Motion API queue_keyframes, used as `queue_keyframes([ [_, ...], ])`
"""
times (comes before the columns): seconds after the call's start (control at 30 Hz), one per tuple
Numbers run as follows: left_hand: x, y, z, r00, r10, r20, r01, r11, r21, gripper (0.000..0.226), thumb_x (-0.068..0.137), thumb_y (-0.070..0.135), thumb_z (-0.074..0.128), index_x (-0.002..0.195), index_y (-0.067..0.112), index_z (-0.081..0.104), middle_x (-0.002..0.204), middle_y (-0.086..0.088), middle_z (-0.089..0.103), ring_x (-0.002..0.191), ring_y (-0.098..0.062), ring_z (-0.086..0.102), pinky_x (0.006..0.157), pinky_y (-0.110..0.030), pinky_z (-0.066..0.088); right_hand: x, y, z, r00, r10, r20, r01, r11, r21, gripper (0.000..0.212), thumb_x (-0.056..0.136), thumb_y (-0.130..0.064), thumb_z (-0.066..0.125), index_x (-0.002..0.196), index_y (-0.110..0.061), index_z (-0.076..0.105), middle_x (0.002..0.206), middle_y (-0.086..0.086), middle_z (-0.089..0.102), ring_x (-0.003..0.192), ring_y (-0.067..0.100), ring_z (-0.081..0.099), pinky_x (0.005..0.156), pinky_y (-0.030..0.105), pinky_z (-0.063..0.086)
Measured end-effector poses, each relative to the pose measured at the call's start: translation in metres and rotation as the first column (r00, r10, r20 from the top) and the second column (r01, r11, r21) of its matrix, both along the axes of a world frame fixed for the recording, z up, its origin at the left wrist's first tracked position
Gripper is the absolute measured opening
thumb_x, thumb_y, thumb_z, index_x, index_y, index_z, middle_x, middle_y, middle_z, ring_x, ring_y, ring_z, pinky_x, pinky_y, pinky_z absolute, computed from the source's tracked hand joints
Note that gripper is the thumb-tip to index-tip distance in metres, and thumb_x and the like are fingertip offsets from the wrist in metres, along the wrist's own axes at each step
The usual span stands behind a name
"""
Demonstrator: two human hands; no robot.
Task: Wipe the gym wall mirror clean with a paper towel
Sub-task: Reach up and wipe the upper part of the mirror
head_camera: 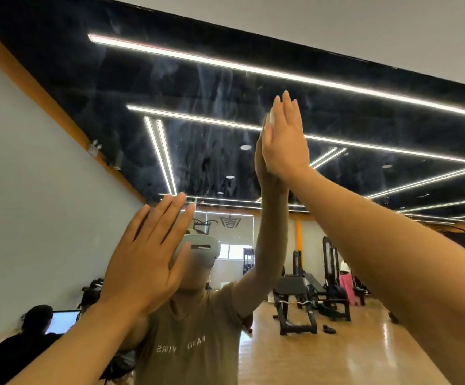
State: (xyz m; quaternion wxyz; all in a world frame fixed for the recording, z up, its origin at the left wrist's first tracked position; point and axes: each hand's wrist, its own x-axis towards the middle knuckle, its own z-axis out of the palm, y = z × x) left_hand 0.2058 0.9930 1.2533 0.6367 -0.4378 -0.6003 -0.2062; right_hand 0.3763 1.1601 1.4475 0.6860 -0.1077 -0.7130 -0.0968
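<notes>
The wall mirror (214,129) fills the view and carries hazy white streaks over its upper middle. My right hand (285,140) is raised high with straight fingers and presses a white paper towel (270,119) flat against the glass; only a sliver of the towel shows past the fingers. My left hand (146,257) is lower on the left, flat against the mirror with straight, spread fingers and holding nothing. The reflection of my raised arm meets my right hand at the glass.
The mirror's top edge (336,48) runs diagonally under a white wall. Reflected in the glass are a weight bench (298,298), gym machines, a wooden floor, ceiling light strips, and a seated person (35,320) with a laptop at lower left.
</notes>
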Motion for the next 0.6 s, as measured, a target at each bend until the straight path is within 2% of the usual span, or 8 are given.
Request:
queue_keyframes([
  [0.07, 0.0, 0.0, 0.0, 1.0, 0.01, 0.001, -0.01, 1.0, 0.003, 0.061, 0.104, 0.042, 0.023, 0.158, 0.014, 0.026, 0.167, -0.005, 0.018, 0.154, -0.022, 0.014, 0.124, -0.041, 0.01, 0.004, 0.001, -0.02, 0.995, 0.018, 0.094, -0.029, 0.993, 0.117, 0.055, 0.109, -0.023, 0.033, 0.159, -0.011, 0.016, 0.168, 0.003, 0.008, 0.154, 0.018, 0.0, 0.12, 0.024, 0.007],
  [0.17, 0.002, 0.0, 0.0, 1.0, 0.009, -0.004, -0.009, 1.0, 0.009, 0.061, 0.105, 0.042, 0.021, 0.157, 0.012, 0.027, 0.166, -0.006, 0.02, 0.154, -0.023, 0.016, 0.124, -0.041, 0.011, 0.016, 0.011, -0.075, 0.959, -0.06, 0.276, -0.033, 0.947, 0.321, 0.054, 0.107, -0.029, 0.033, 0.157, -0.011, 0.024, 0.166, 0.004, 0.017, 0.154, 0.017, 0.004, 0.122, 0.026, 0.007],
  [0.3, 0.003, -0.001, 0.0, 1.0, 0.02, -0.016, -0.019, 1.0, 0.025, 0.06, 0.105, 0.041, 0.021, 0.157, 0.011, 0.028, 0.166, -0.006, 0.02, 0.154, -0.023, 0.016, 0.124, -0.04, 0.011, 0.031, 0.03, -0.169, 0.946, -0.076, 0.316, -0.058, 0.917, 0.394, 0.052, 0.108, -0.03, 0.031, 0.155, -0.008, 0.03, 0.163, 0.009, 0.024, 0.154, 0.022, 0.012, 0.125, 0.028, 0.009],
  [0.37, 0.004, -0.001, -0.001, 1.0, 0.014, -0.017, -0.013, 0.999, 0.033, 0.06, 0.104, 0.039, 0.024, 0.157, 0.011, 0.028, 0.166, -0.006, 0.021, 0.154, -0.022, 0.016, 0.125, -0.04, 0.01, 0.039, 0.04, -0.195, 0.943, -0.136, 0.305, -0.029, 0.877, 0.48, 0.049, 0.109, -0.029, 0.028, 0.154, -0.007, 0.029, 0.162, 0.013, 0.024, 0.153, 0.026, 0.014, 0.125, 0.032, 0.013],
  [0.5, 0.006, -0.001, -0.001, 1.0, 0.024, -0.01, -0.024, 0.999, 0.025, 0.06, 0.106, 0.042, 0.018, 0.157, 0.012, 0.028, 0.165, -0.007, 0.022, 0.154, -0.023, 0.017, 0.125, -0.04, 0.011, 0.044, 0.052, -0.177, 0.931, -0.231, 0.283, 0.03, 0.821, 0.57, 0.051, 0.105, -0.028, 0.035, 0.151, -0.008, 0.032, 0.16, 0.012, 0.024, 0.152, 0.02, 0.005, 0.124, 0.027, 0.005],
  [0.53, 0.007, -0.001, 0.0, 1.0, 0.027, -0.008, -0.027, 0.999, 0.022, 0.06, 0.106, 0.042, 0.018, 0.157, 0.012, 0.028, 0.165, -0.006, 0.022, 0.154, -0.023, 0.017, 0.125, -0.04, 0.011, 0.046, 0.051, -0.16, 0.935, -0.238, 0.263, 0.056, 0.831, 0.553, 0.052, 0.103, -0.027, 0.036, 0.152, -0.008, 0.033, 0.16, 0.012, 0.025, 0.151, 0.018, 0.005, 0.124, 0.029, 0.006],
  [0.6, 0.007, -0.001, 0.0, 0.999, 0.032, -0.004, -0.032, 0.999, 0.021, 0.059, 0.105, 0.04, 0.023, 0.158, 0.013, 0.026, 0.166, -0.005, 0.021, 0.154, -0.021, 0.015, 0.125, -0.04, 0.01, 0.052, 0.051, -0.113, 0.959, -0.174, 0.222, 0.07, 0.909, 0.411, 0.052, 0.106, -0.025, 0.033, 0.155, -0.01, 0.028, 0.164, 0.01, 0.019, 0.151, 0.015, -0.001, 0.123, 0.038, 0.009],
])
